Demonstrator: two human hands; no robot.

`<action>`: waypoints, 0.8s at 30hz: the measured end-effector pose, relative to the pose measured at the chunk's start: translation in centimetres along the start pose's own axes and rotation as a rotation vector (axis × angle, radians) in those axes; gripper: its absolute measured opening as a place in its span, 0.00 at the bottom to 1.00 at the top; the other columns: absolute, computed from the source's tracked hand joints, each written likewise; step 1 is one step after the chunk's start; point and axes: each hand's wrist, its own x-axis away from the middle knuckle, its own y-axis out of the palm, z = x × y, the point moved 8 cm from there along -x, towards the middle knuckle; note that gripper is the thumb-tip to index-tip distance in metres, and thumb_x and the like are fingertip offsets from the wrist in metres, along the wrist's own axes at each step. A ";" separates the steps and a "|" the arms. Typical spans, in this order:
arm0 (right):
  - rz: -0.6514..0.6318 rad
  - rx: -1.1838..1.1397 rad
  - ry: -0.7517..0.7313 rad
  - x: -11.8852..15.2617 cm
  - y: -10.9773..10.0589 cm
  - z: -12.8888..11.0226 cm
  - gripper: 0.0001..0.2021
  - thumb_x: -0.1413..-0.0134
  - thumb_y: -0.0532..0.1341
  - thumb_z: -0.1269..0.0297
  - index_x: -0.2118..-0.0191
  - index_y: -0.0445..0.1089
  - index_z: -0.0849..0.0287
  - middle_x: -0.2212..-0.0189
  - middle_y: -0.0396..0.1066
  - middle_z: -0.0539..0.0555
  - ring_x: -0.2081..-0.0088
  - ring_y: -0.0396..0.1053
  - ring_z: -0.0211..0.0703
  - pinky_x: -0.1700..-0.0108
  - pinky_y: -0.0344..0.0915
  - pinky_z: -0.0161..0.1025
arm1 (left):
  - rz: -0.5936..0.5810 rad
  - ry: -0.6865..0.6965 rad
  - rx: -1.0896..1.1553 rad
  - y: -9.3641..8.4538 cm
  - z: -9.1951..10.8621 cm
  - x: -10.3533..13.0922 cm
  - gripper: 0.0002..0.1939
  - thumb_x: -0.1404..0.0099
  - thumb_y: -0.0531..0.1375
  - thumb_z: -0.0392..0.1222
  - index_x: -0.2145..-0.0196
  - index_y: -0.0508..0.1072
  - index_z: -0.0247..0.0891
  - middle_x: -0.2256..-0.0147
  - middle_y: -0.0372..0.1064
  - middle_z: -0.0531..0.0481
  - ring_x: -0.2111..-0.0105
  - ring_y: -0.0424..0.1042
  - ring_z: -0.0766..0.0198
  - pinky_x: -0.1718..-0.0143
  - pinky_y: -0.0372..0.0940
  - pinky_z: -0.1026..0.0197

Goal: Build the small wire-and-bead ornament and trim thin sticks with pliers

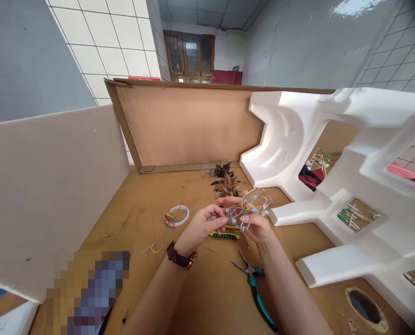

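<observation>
My left hand and my right hand meet over the wooden table, both gripping a small wire ornament of thin silver loops with coloured beads. The left fingers pinch its left side; the right hand holds it from below and the right. A brown watch sits on my left wrist. Just beyond the ornament lies a bunch of dark brown feathers.
Teal-handled pliers lie near my right forearm, green-and-yellow-handled pliers under my hands. A clear tape roll, coloured wires and thin wire pieces lie left. White foam packing stands right, cardboard walls behind and left.
</observation>
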 end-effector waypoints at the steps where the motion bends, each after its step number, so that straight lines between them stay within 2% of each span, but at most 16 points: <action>1: -0.003 -0.013 0.002 0.0 0.0 0.0 0.20 0.68 0.61 0.71 0.60 0.71 0.58 0.59 0.72 0.56 0.54 0.66 0.52 0.55 0.62 0.47 | -0.021 -0.011 0.005 0.2 0.0 0.0 0.11 0.46 0.60 0.44 0.73 0.63 0.35 0.80 0.64 0.56 0.79 0.63 0.72 0.76 0.60 0.67; 4: -0.042 -0.004 -0.003 0.2 0.2 -0.4 0.22 0.70 0.63 0.69 0.60 0.70 0.58 0.56 0.69 0.57 0.52 0.63 0.54 0.53 0.61 0.48 | -0.055 -0.035 0.044 0.4 0.0 0.2 0.11 0.45 0.59 0.45 0.73 0.63 0.35 0.79 0.64 0.54 0.79 0.64 0.71 0.76 0.60 0.67; 8: -0.095 0.147 -0.023 0.8 0.7 -1.6 0.26 0.73 0.67 0.65 0.59 0.70 0.58 0.50 0.63 0.58 0.46 0.56 0.56 0.49 0.56 0.49 | -0.054 0.003 0.074 0.3 0.3 0.3 0.10 0.44 0.58 0.44 0.69 0.64 0.35 0.75 0.66 0.53 0.77 0.66 0.70 0.75 0.61 0.67; 13: -0.138 0.309 -0.076 1.2 1.4 -2.9 0.25 0.72 0.68 0.63 0.59 0.71 0.57 0.48 0.61 0.57 0.42 0.49 0.55 0.46 0.52 0.49 | -0.105 -0.020 0.031 0.8 -0.1 0.4 0.10 0.47 0.61 0.42 0.69 0.66 0.34 0.76 0.67 0.52 0.78 0.65 0.71 0.74 0.61 0.67; 18: -0.138 0.212 -0.057 1.1 1.9 -2.4 0.26 0.71 0.66 0.63 0.57 0.70 0.60 0.46 0.59 0.59 0.45 0.55 0.56 0.49 0.56 0.47 | -0.138 -0.009 0.066 1.6 0.1 0.6 0.10 0.48 0.62 0.43 0.70 0.67 0.34 0.76 0.67 0.52 0.76 0.67 0.69 0.71 0.62 0.65; 21: -0.174 0.099 0.000 1.0 2.5 -1.6 0.30 0.69 0.62 0.63 0.52 0.66 0.61 0.44 0.55 0.61 0.55 0.65 0.56 0.59 0.64 0.49 | -0.148 -0.004 0.097 1.9 0.2 0.6 0.10 0.47 0.61 0.43 0.71 0.67 0.34 0.77 0.66 0.53 0.77 0.66 0.70 0.72 0.62 0.65; 24: -0.182 0.023 0.048 0.8 3.0 -1.2 0.32 0.71 0.61 0.63 0.50 0.64 0.61 0.44 0.55 0.62 0.63 0.69 0.53 0.66 0.66 0.49 | -0.142 -0.011 0.123 2.0 0.0 0.5 0.10 0.46 0.61 0.43 0.72 0.65 0.34 0.78 0.66 0.53 0.78 0.66 0.71 0.73 0.63 0.65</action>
